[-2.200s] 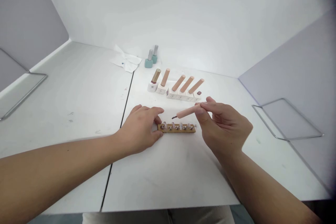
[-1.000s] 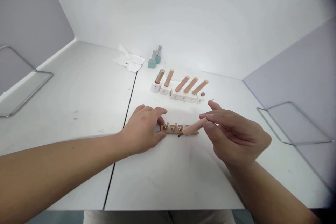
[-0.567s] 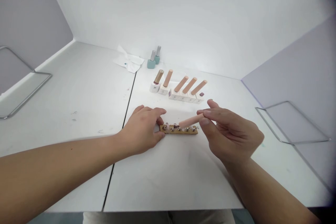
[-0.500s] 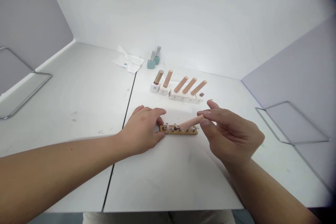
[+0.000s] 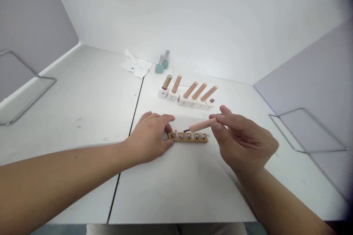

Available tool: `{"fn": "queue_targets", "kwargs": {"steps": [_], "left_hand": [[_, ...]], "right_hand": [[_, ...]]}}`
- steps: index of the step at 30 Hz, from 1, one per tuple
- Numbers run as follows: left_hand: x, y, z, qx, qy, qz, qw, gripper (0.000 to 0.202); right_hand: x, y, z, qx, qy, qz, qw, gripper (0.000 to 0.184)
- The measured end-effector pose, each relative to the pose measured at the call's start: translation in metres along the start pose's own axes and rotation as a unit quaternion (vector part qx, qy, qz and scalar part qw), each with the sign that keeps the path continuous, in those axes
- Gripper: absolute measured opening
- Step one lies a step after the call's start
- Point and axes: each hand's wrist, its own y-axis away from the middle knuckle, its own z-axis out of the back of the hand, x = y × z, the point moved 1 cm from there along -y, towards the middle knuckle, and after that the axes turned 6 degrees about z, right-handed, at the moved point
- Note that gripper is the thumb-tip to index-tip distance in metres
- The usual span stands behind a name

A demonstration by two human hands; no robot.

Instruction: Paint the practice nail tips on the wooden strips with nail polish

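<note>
My left hand has its thumb and fingers closed on the left end of a small wooden nail tip holder. Several clear nail tips stand on the holder's metal clips in a row. In my right hand a nail polish brush is pinched by its peach handle. Its dark bristle end hangs over the second nail tip from the left; whether it touches is hard to tell. Behind the holder, an uncapped white polish bottle with a dark purple mouth ends a row of peach-capped bottles.
A white bottle with a gold cap stands left of the row. Two teal polish bottles and a crumpled white tissue lie near the back wall. Wire brackets flank the table, and a dark seam crosses it.
The brush has lifted slightly and tilted flatter, so its dark bristles show above the nail tips. My left hand stays on the holder.
</note>
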Motion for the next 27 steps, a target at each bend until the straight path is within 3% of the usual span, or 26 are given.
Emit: {"fn": "queue_targets", "kwargs": {"steps": [10,18,22,27], "left_hand": [[0.0006,-0.0009,-0.0007,-0.001,0.007,0.004,1.000,0.053],[0.0012,-0.0007,-0.0014,-0.004,0.003,-0.001,1.000,0.052],[0.0016,-0.0003,-0.0015,-0.005,0.007,0.002,1.000,0.053],[0.0011,-0.0004,-0.0017,-0.002,0.008,0.002,1.000,0.053]], "right_hand": [[-0.0023,0.0000,0.0034,0.011,-0.023,0.035,0.999,0.036],[-0.0017,0.0020,0.0015,-0.028,-0.006,-0.016,0.999,0.037],[-0.0037,0.0028,0.0022,0.004,-0.019,-0.007,1.000,0.034],[-0.0034,0.0030,0.0043,-0.034,-0.012,-0.006,0.999,0.033]]}}
